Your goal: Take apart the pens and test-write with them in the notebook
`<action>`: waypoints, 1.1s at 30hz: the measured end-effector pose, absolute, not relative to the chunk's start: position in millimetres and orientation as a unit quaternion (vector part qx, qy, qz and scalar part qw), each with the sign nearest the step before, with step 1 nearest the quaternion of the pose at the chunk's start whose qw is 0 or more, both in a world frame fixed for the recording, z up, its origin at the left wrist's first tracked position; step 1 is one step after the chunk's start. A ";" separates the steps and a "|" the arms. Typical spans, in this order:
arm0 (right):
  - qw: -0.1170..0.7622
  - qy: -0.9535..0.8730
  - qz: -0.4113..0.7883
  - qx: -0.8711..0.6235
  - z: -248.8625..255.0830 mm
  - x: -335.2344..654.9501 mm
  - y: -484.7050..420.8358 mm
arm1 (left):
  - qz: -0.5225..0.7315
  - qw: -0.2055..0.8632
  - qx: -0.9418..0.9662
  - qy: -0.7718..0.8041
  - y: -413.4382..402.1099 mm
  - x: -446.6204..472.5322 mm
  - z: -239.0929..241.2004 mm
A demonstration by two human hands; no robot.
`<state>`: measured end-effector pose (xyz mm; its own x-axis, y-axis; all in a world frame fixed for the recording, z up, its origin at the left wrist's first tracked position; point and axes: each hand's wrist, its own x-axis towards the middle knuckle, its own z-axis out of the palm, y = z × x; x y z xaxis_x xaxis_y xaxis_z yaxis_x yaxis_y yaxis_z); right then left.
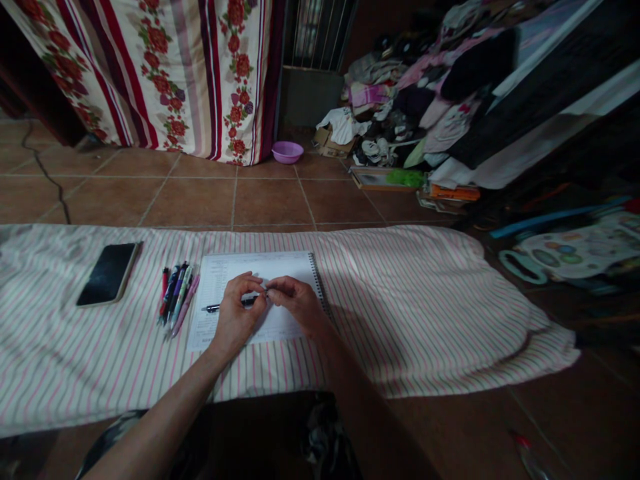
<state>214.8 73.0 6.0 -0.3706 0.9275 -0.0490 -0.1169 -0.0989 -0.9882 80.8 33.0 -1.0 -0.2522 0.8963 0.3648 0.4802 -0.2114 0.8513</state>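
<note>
Over the spiral notebook (pixel 295 330), my left hand (pixel 242 301) is closed on a black pen (pixel 213 309), its thumb and fingers gripping near one end. The pen lies almost level, with its other end sticking out to the left of that hand. My right hand (pixel 296 300) is closed in a pinch at the pen's right end, its fingertips close to those of my left hand. Whatever small part sits between the fingertips is mostly hidden. The notebook lies open under both hands, its coil along the right side and faint print on the page.
Several pens (pixel 177 297) lie bunched left of the notebook. Farther left is a dark-screened phone (pixel 109 274). A striped cloth (pixel 400 300) covers the low surface. On the tiled floor beyond stand a purple basin (pixel 287 152) and a heap of clothes (pixel 400 100).
</note>
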 end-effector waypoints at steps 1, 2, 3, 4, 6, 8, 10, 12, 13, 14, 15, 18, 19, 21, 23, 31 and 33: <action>0.412 -0.530 0.637 -0.379 5.9 214.8 73.0 | 0.522 0.197 0.580 0.594 32.9 80.6 -1.0; 0.412 -0.529 0.640 -0.376 5.8 214.9 73.0 | 0.522 0.196 0.582 0.593 32.9 80.4 -1.2; 0.411 -0.527 0.643 -0.374 5.8 214.9 73.1 | 0.521 0.196 0.584 0.591 32.8 80.2 -1.5; 0.410 -0.526 0.646 -0.371 6.1 215.0 73.1 | 0.521 0.196 0.586 0.589 32.8 79.9 -1.8; 0.407 -0.525 0.651 -0.368 6.8 215.0 73.2 | 0.520 0.196 0.591 0.585 32.7 79.4 -2.2; 0.405 -0.523 0.655 -0.366 7.7 214.9 73.0 | 0.521 0.192 0.593 0.583 32.6 79.2 -2.1; 0.407 -0.519 0.657 -0.366 8.4 214.8 72.8 | 0.522 0.186 0.593 0.584 32.4 79.4 -1.6; 0.409 -0.516 0.658 -0.367 8.5 214.7 72.6 | 0.521 0.185 0.591 0.587 32.4 79.6 -0.7; 0.407 -0.516 0.658 -0.367 8.3 214.6 72.5 | 0.521 0.185 0.589 0.589 32.4 79.7 -0.2; 0.404 -0.518 0.658 -0.369 8.1 214.6 72.5 | 0.521 0.186 0.588 0.591 32.4 79.8 0.2; 0.401 -0.520 0.658 -0.370 7.7 214.7 72.6 | 0.520 0.187 0.587 0.592 32.4 79.8 0.5; 0.397 -0.524 0.655 -0.372 6.3 214.9 72.8 | 0.518 0.188 0.589 0.592 32.6 79.6 1.0; 0.399 -0.524 0.654 -0.372 6.0 215.0 72.8 | 0.517 0.187 0.590 0.591 32.6 79.6 1.0; 0.402 -0.523 0.654 -0.370 6.3 215.5 72.8 | 0.517 0.186 0.590 0.591 32.7 79.7 0.9; 0.402 -0.524 0.655 -0.368 7.6 216.0 72.7 | 0.517 0.184 0.590 0.592 32.7 80.0 0.6; 0.396 -0.519 0.663 -0.365 7.8 215.4 73.1 | 0.518 0.185 0.593 0.588 32.5 79.5 -0.2; 0.396 -0.523 0.659 -0.367 6.7 215.5 73.0 | 0.515 0.186 0.593 0.590 32.4 79.6 0.3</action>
